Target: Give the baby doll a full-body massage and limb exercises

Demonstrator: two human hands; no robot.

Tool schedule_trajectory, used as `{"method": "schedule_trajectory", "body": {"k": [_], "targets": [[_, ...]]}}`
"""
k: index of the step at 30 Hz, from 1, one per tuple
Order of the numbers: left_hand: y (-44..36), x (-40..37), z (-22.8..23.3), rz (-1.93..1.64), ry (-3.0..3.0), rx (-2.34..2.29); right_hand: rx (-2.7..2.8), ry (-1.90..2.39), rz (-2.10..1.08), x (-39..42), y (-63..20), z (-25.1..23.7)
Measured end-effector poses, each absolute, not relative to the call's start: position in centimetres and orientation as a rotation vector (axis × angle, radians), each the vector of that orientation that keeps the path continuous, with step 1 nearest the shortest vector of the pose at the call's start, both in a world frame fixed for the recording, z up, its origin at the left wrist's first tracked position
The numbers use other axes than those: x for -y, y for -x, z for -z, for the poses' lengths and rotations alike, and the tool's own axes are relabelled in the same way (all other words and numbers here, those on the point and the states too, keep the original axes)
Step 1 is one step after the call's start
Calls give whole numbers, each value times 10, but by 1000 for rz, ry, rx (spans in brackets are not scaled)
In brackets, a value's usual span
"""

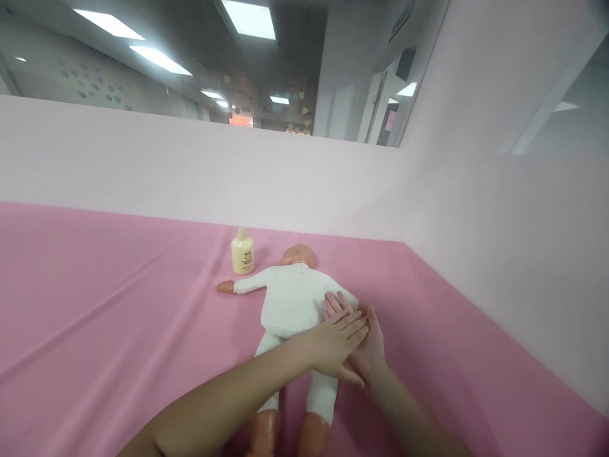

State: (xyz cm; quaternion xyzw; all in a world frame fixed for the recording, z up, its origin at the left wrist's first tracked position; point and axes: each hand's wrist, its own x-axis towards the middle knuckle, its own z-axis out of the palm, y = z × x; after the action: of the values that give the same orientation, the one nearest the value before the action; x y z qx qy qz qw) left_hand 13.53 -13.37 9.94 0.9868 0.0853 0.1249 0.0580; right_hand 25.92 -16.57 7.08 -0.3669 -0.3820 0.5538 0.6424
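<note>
A baby doll [292,301] in white clothes lies on the pink sheet, its head at the far side and its legs toward me. Over the doll's right-hand side in view, my left hand [335,346] rests flat across the palm of my right hand [373,349]. The fingers of both hands are stretched out. My right palm faces up, partly covered by the left. Nothing shows between the palms. Part of the doll's arm near my hands is hidden. A cream-coloured bottle [243,254] with a dark label stands upright beyond the doll's outstretched arm.
The pink sheet [118,304] has creases on the left. A white wall [200,171] rises behind it, and another wall [499,222] runs along the right. Above the back wall, a window [285,70] shows ceiling lights and a doorway.
</note>
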Motion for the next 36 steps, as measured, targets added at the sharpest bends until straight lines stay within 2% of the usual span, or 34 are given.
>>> {"method": "schedule_trajectory", "body": {"k": [2, 4, 7, 9, 14, 19, 28, 36], "targets": [[-119, 117, -103, -359, -2956, -347, 936, 751, -1354, 164, -260, -72], [-102, 94, -101, -457, -2882, -732, 1013, 698, -1397, 164, -258, -73], [-81, 63, -82, -541, -2738, -1253, 1335, 836, -1271, 171, -249, -70], [-73, 52, -64, -516, -2688, -1377, 1560, 967, -1155, 179, -241, -66], [-73, 52, -42, -542, -2731, -1448, 2055, 1195, -826, 184, -221, -55], [-75, 53, -42, -501, -2770, -1419, 2175, 1397, -568, 162, -212, -52], [-73, 51, -38, -493, -2767, -1392, 2209, 1439, -374, 91, -203, -57], [-80, 48, -38, -682, -2645, -1441, 2013, 1447, -443, 45, -207, -44]]}}
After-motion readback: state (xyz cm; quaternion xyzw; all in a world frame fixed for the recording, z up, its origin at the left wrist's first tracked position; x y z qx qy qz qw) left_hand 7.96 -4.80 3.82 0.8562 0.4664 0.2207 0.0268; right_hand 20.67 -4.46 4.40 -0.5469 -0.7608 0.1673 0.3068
